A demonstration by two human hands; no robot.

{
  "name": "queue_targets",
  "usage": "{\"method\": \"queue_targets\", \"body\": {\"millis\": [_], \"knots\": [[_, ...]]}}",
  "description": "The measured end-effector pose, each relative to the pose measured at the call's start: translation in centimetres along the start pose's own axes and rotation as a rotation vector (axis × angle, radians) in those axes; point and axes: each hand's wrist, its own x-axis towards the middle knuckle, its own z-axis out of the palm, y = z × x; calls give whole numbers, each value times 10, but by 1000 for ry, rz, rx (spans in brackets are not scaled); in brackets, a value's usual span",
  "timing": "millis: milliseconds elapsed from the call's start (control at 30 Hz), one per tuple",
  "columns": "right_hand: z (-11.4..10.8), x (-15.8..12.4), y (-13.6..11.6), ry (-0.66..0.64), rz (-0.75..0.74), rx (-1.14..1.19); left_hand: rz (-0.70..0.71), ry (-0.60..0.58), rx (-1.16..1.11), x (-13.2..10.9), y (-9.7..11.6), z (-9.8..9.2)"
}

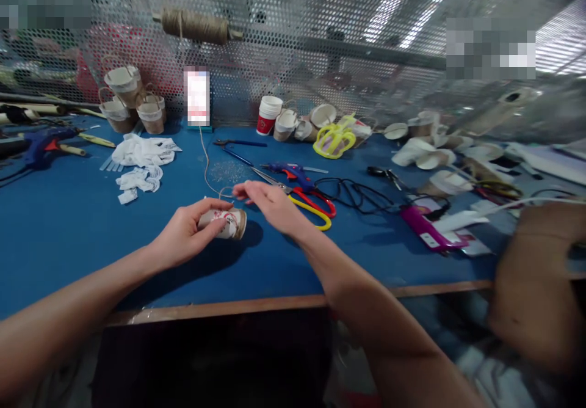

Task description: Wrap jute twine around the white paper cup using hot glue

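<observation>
Head view: left hand (190,234) clamps the cup (231,220); right hand (268,203), grip unclear. Slack could tangle the string (207,163) at the cup's eleven o'clock.

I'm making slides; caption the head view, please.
Left hand holds a printed cup sideways; right hand is beside it, scissors nearby.

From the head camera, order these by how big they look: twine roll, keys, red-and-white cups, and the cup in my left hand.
Largest: twine roll
Middle, unsure: held cup and red-and-white cups; the former is nearer and partly hidden
Smallest: keys
</observation>
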Motion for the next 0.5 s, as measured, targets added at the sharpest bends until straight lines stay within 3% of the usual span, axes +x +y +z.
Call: {"method": "queue_targets", "body": {"millis": [100, 200, 367, 500], "knots": [[-27, 16, 11, 218, 207, -449, -16, 0, -42, 0, 1, -1], [-57, 30, 28, 326, 382, -612, -12, 5, -59, -1, 3, -1], [-79, 41, 65, 210, 622, -666, 21, 38, -58, -1, 3, -1], [-77, 41, 77, 251, 636, -606, 31, 63, -51, 0, -3, 0]]}}
